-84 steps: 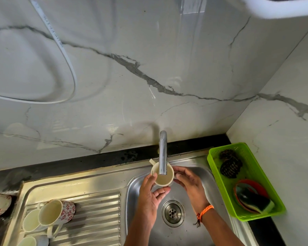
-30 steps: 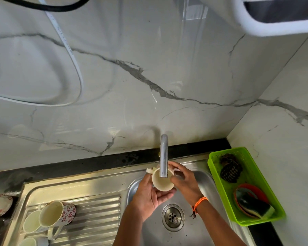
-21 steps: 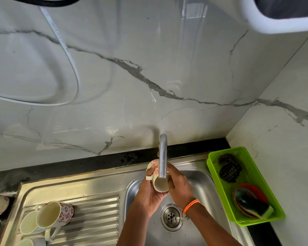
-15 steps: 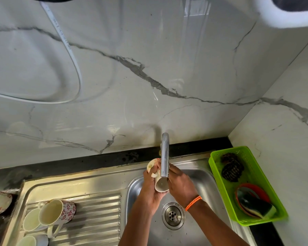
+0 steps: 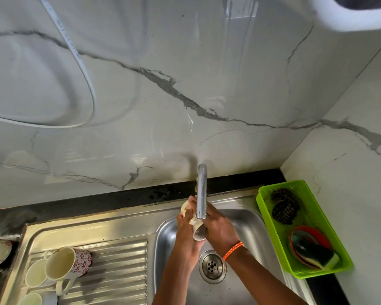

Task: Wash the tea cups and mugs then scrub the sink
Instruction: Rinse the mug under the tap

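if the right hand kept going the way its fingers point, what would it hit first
The right hand points up-left at the cup it already grips, with the tap just above. Past those, probably the left hand; depth is unclear.

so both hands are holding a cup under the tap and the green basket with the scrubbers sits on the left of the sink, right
Not quite. The head view shows the green basket on the right of the sink, not the left. Both the left hand and right hand do hold the cup under the tap.

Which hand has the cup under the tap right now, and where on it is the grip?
Both. The left hand wraps the cup round its side, by the handle; the right hand holds the opposite side. The cup is tipped, mouth toward the camera.
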`<state>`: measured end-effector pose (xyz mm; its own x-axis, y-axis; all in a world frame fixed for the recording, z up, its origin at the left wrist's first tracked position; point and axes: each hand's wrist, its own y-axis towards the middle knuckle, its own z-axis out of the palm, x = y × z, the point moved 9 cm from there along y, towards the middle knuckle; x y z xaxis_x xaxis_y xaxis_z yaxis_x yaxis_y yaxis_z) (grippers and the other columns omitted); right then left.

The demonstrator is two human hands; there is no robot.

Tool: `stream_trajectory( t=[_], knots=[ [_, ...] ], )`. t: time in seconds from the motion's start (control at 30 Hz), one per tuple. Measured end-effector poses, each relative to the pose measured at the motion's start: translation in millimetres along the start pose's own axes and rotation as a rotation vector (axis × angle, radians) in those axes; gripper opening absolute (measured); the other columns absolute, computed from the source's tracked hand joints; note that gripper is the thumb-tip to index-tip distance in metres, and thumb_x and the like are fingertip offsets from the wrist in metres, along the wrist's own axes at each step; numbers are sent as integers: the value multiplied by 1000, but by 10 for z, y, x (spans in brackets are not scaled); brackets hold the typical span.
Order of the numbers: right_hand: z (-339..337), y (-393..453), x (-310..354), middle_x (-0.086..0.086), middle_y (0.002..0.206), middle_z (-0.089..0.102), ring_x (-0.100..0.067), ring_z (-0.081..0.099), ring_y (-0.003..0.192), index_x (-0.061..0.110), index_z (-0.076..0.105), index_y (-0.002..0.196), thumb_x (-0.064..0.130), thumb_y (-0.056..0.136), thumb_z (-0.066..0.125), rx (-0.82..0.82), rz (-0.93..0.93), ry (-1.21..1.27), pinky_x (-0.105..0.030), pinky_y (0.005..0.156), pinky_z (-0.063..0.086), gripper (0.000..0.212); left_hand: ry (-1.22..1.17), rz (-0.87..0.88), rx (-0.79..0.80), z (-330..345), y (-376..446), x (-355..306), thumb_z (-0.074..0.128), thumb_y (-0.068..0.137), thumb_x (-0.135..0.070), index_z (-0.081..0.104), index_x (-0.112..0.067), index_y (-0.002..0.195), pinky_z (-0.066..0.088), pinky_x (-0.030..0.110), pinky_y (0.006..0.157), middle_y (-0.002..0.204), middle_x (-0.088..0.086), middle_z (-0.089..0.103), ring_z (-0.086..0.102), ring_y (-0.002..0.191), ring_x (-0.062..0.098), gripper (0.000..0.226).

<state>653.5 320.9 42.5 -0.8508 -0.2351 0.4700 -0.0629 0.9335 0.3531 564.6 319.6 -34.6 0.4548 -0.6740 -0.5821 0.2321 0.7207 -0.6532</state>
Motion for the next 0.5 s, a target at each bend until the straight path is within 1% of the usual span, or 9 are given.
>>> stream_trajectory(
  t=[0.03, 0.1, 0.17, 0.23, 0.33, 0.4, 0.43, 0.47, 0.5],
  knots=[
    [-21, 19, -12, 7, 144, 64, -3, 61, 127, 23, 60, 147, 23, 91, 62, 4, 20, 49, -9, 108, 40, 56, -7, 2, -13, 7, -21, -15, 81, 80, -66, 57, -20, 145, 61, 45, 80, 135, 26, 66, 71, 112, 33, 83],
    [0, 21, -150, 10, 137, 68, -1, 63, 124, 28, 63, 143, 8, 92, 62, 21, 305, 321, -13, 107, 47, 56, -51, 16, -47, -31, -22, -23, 73, 90, -56, 54, -13, 145, 63, 44, 74, 126, 30, 68, 73, 102, 31, 72],
    [160, -60, -314, 6, 123, 75, -10, 70, 118, 25, 69, 137, -11, 88, 58, -6, 658, 586, -23, 101, 56, 61, -119, 13, -35, -41, -51, 15, 65, 96, -50, 56, -6, 145, 64, 41, 77, 116, 24, 72, 74, 97, 28, 67],
    [220, -80, -328, 3, 120, 76, -14, 70, 117, 21, 72, 132, -12, 91, 57, -44, 837, 699, -27, 100, 57, 56, -193, -11, -31, -39, -110, 83, 56, 101, -50, 59, -3, 143, 62, 38, 83, 114, 20, 74, 73, 99, 27, 63],
    [204, -74, -274, 0, 124, 72, -17, 66, 118, 18, 70, 134, -6, 96, 59, -36, 893, 647, -35, 101, 58, 46, -258, -55, -23, -65, -169, 175, 51, 103, -56, 61, -3, 142, 62, 40, 92, 122, 22, 71, 71, 106, 29, 66],
    [164, -70, -265, -5, 126, 73, -22, 69, 120, 18, 69, 135, -11, 92, 60, -37, 857, 590, -40, 96, 61, 52, -215, -63, -4, -113, -178, 168, 52, 103, -56, 59, -6, 146, 50, 49, 110, 133, 23, 67, 68, 117, 32, 66],
    [106, -22, -259, -4, 123, 74, -21, 72, 114, 21, 70, 133, -15, 87, 61, -36, 782, 565, -37, 89, 64, 59, -188, -64, 16, -119, -185, 133, 52, 105, -53, 58, -7, 148, 44, 52, 115, 137, 23, 66, 67, 120, 33, 63],
    [53, 35, -237, -2, 121, 75, -16, 74, 106, 25, 71, 132, -19, 79, 63, -17, 682, 535, -32, 82, 65, 68, -155, -75, 23, -164, -197, 95, 53, 106, -48, 59, -8, 147, 44, 53, 115, 136, 23, 67, 68, 119, 33, 58],
    [-13, 94, -219, 1, 123, 75, -9, 74, 101, 27, 70, 132, -18, 73, 67, 4, 570, 474, -24, 80, 64, 74, -118, -96, 26, -200, -191, 65, 56, 106, -42, 60, -6, 145, 47, 53, 114, 135, 24, 68, 70, 117, 34, 54]
  ],
)
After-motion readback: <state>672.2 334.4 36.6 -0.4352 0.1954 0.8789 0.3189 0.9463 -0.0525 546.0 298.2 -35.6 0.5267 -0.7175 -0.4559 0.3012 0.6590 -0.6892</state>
